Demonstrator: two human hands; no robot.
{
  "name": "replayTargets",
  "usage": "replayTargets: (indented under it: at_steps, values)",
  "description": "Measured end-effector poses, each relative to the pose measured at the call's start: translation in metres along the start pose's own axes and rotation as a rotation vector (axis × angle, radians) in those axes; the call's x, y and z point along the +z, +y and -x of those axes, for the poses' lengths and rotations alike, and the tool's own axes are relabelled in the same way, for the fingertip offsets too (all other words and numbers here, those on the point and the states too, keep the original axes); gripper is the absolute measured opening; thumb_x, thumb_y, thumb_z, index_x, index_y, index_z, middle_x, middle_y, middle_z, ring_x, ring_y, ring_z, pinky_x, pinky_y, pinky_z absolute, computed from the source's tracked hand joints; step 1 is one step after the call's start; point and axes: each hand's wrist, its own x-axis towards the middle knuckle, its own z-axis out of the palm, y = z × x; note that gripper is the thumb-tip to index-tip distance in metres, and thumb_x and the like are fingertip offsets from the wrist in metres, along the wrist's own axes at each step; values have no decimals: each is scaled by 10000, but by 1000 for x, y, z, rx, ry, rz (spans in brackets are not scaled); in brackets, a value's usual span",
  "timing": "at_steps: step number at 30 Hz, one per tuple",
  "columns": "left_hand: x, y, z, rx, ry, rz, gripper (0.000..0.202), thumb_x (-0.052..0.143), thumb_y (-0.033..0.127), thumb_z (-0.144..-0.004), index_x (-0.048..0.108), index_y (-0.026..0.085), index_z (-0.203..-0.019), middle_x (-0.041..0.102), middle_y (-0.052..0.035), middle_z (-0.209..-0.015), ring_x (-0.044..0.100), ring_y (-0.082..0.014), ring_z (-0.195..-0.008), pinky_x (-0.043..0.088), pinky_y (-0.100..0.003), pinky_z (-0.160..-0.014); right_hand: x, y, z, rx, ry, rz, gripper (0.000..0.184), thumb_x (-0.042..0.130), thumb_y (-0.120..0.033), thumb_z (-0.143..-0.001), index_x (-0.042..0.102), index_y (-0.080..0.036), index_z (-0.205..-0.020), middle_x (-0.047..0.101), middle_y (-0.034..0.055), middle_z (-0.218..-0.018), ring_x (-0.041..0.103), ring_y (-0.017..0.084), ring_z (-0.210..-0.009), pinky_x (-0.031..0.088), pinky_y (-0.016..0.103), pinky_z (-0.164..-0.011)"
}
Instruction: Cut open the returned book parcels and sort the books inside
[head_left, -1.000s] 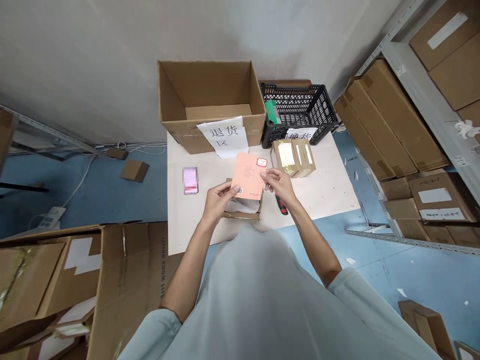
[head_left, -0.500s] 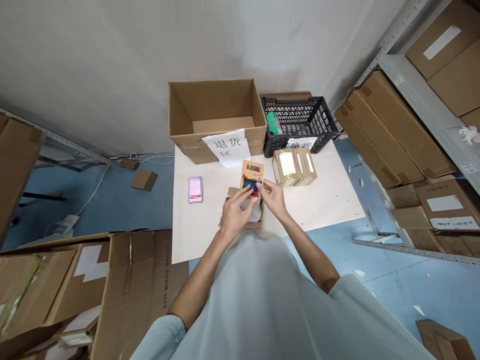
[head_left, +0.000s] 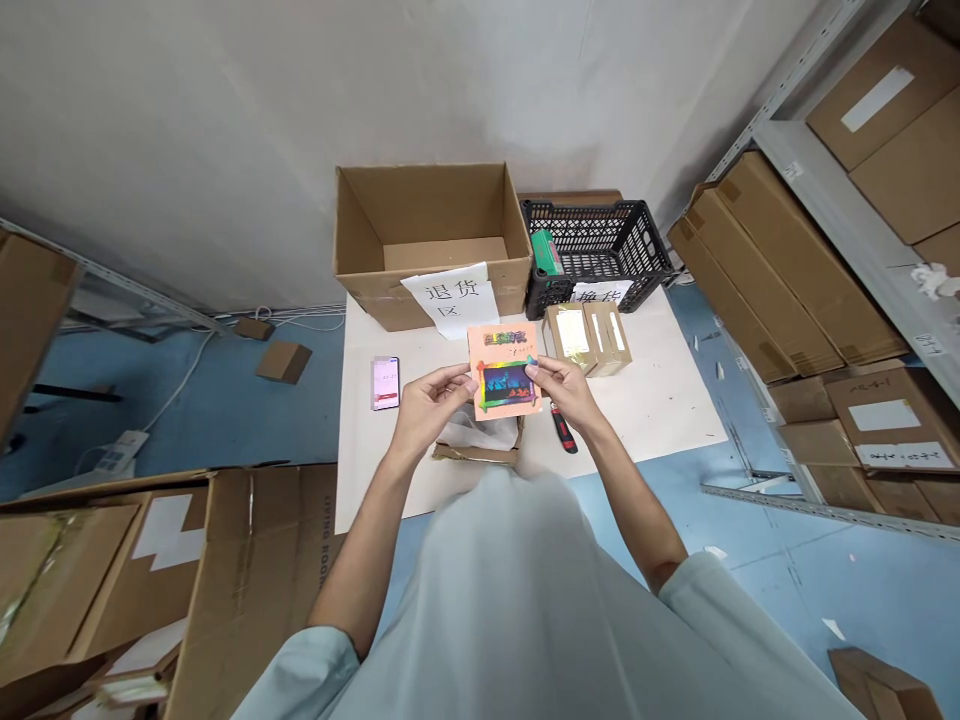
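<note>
Both hands hold a small pink booklet with a rainbow-coloured picture on its front, raised above the white table. My left hand pinches its left edge and my right hand pinches its right edge. Under the booklet lies an opened small cardboard parcel with white wrapping inside. A red and black cutter lies on the table just right of the parcel, below my right hand.
A phone lies on the table to the left. At the back stand an open cardboard box with a paper sign, a black plastic crate and two small brown boxes. Shelves of cartons stand right; large cartons lie left.
The booklet was turned over from its plain back with a barcode to its colourful front. My hands have shifted to its two side edges and hold it flat toward the camera.
</note>
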Motion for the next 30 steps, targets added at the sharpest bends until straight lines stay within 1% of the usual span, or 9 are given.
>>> replayTargets:
  at_steps: [4, 7, 11, 14, 16, 21, 25, 28, 30]
  values:
    - [3, 5, -3, 75, -10, -51, 641, 983, 680, -795, 893, 192, -1200, 829, -90, -1020, 733, -210, -887, 652, -359, -854, 0, -9, -2, -72, -19, 68, 673, 940, -824, -780, 910, -239, -1111, 891, 60, -1097, 825, 318, -1134, 721, 465, -1000]
    - [4, 13, -1, 240, 10, -108, 452, 918, 617, -895, 897, 228, -1123, 804, -85, -1055, 731, -209, -922, 635, -338, -836, -2, -16, -2, -179, -23, 159, 600, 874, -803, -882, 919, -257, -1128, 890, 64, -1199, 805, 329, -1230, 664, 493, -1134]
    - [4, 22, 6, 453, 46, -192, 175, 828, 428, -990, 889, 265, -995, 792, -88, -1090, 761, -244, -1069, 638, -388, -951, -3, -21, 2, -354, -68, 285, 423, 829, -716, -987, 937, -336, -1140, 864, 53, -1371, 738, 326, -1420, 522, 532, -1320]
    - [4, 23, 9, 509, 93, -252, 156, 765, 348, -1007, 868, 273, -917, 806, -90, -1119, 774, -261, -1099, 638, -439, -995, 0, -21, 6, -387, -72, 307, 389, 781, -719, -1024, 939, -374, -1112, 834, 40, -1452, 662, 324, -1545, 450, 570, -1385]
    - [4, 21, 10, 505, 112, -265, 154, 758, 344, -1001, 854, 270, -905, 808, -88, -1108, 778, -258, -1085, 647, -440, -982, 2, -19, 8, -378, -63, 289, 361, 784, -696, -1030, 933, -378, -1110, 824, 42, -1470, 649, 321, -1563, 457, 574, -1383]
    - [7, 15, 11, 396, 129, -129, 244, 862, 473, -940, 794, 241, -973, 800, -80, -1061, 796, -246, -1077, 675, -406, -988, 4, -9, 7, -313, -23, 195, 403, 859, -642, -972, 867, -326, -1220, 838, 92, -1388, 744, 304, -1405, 602, 500, -1243]
    - [6, 10, 12, 230, 132, -37, 493, 958, 620, -837, 683, 233, -966, 799, -58, -1029, 792, -199, -853, 675, -350, -822, 5, 5, 7, -202, 55, 166, 529, 892, -689, -900, 725, -306, -1225, 830, 48, -1106, 803, 237, -1046, 700, 387, -950]
    - [0, 11, 16, 207, 75, -97, 493, 932, 652, -868, 736, 225, -1016, 793, -51, -985, 740, -168, -732, 621, -311, -713, 5, 9, 12, -165, 55, 203, 503, 880, -710, -895, 676, -294, -1091, 772, 17, -1010, 735, 185, -859, 649, 289, -711]
    - [-4, 14, 19, 224, 28, -151, 459, 876, 652, -930, 795, 222, -1071, 806, -74, -1034, 743, -181, -764, 612, -315, -717, 3, 6, 16, -174, 22, 236, 461, 829, -708, -940, 717, -279, -1069, 789, 43, -1060, 721, 188, -862, 624, 278, -664]
